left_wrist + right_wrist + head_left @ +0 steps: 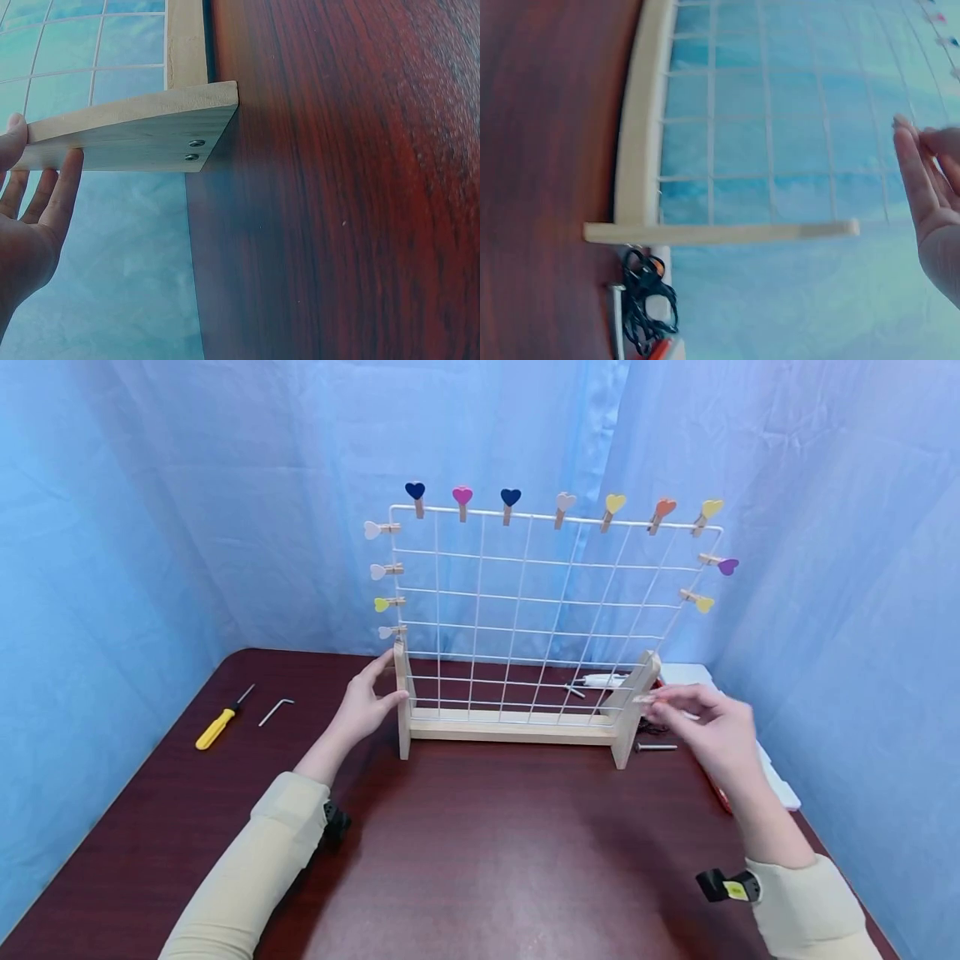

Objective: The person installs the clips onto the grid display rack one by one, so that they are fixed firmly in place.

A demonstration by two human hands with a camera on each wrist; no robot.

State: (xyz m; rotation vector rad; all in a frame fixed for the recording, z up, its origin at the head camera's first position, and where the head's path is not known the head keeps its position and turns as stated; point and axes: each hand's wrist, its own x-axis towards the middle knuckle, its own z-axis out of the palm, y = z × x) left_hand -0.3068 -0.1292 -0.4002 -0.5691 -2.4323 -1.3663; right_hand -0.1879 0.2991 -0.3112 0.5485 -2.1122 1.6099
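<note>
A white wire grid (495,602) stands upright in a wooden stand (517,731). Heart-topped clothespins (462,503) in several colours line its top edge and upper sides. My left hand (363,706) touches the stand's left side panel (142,131), with extended fingers on the outer face and the thumb at the front edge. Beside the right side panel (720,233), my right hand (712,722) pinches a small pale wooden clothespin (642,699), largely hidden by the fingertips. In the right wrist view, that hand (937,195) appears with thumb and fingers together.
On the left lie a yellow-handled screwdriver (217,727) and a hex key (276,712). A bolt (656,747), a dark cable (649,300) and a white case (776,781) with a red edge are at the right. Blue curtains (300,527) hang around the table (510,852).
</note>
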